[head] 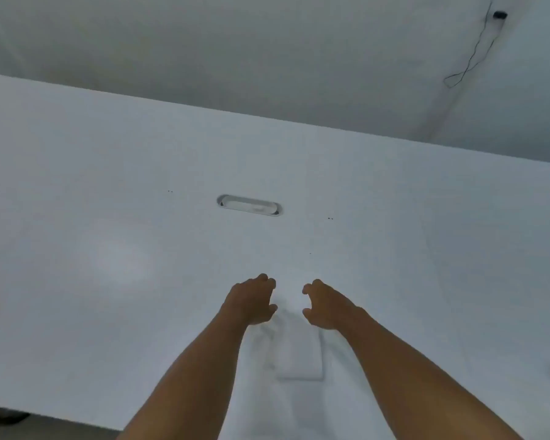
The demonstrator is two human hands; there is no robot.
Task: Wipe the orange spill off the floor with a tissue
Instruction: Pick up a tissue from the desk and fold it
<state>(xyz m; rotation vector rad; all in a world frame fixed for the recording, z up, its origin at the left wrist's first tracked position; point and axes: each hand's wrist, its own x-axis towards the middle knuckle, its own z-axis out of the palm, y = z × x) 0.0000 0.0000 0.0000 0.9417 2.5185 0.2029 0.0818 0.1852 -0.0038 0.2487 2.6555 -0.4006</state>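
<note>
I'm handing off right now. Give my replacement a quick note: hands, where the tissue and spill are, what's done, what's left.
Left hand: over the white table, fingers curled, empty as far as I can tell.
Right hand: mirrored beside it, also apparently empty.
Between and just below the hands lies a white tissue pack, faint against the tabletop; the hands flank its far end without a clear grip.
The orange spill and the floor area to clean are not in view.
Done: nothing visible yet; no tissue pulled free.
Left: take a tissue, find the spill on the floor, wipe it up.
</note>
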